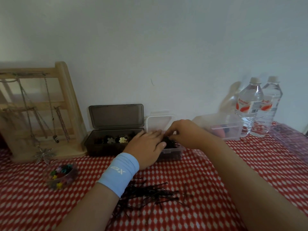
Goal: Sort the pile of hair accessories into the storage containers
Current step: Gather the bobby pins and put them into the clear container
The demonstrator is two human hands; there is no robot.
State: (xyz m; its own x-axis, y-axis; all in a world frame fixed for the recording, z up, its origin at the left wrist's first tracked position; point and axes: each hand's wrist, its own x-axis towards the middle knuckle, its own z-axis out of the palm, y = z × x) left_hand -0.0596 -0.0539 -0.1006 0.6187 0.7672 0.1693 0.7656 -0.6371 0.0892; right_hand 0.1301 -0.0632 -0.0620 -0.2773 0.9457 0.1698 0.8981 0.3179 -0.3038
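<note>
Being tucked into the small clear container (pixel 172 151), just past the middle of the worktop (pixel 25 197), is a dark bundle of pins (pixel 168 141). It is being steadied from 9 o'clock by the left hand (pixel 146 142), whose fingers are lying nearly straight over the container's rim, with the thumb touching the bundle. From 3 o'clock it is being covered by the right hand (pixel 181 132). Those fingers are curling down onto the pins, but whether anything is being pinched cannot be told, since the tips are hidden and blurred. The container's lid (pixel 160 120) is standing upright at 12 o'clock, against the wall (pixel 166 47).

The step in hand is being judged as the loading of bobby pins, and the job as only partly done. A loose pile of bobby pins (pixel 150 194) is lying on the worktop at 6 o'clock of the container. Flower clips (pixel 116 140) are already being stored in the dark grey box (pixel 100 150), just beside the container at 9 o'clock. More are being stored in the round clear tub (pixel 62 175) at 8 o'clock.

Next, a reach to the pile is being called for. Thin pins lying crossed are likely to need gathering into line and a firm pinch, so that none are scattered on the lift. Care is also being asked for at the rim, where ends could be catching or spilling over.
</note>
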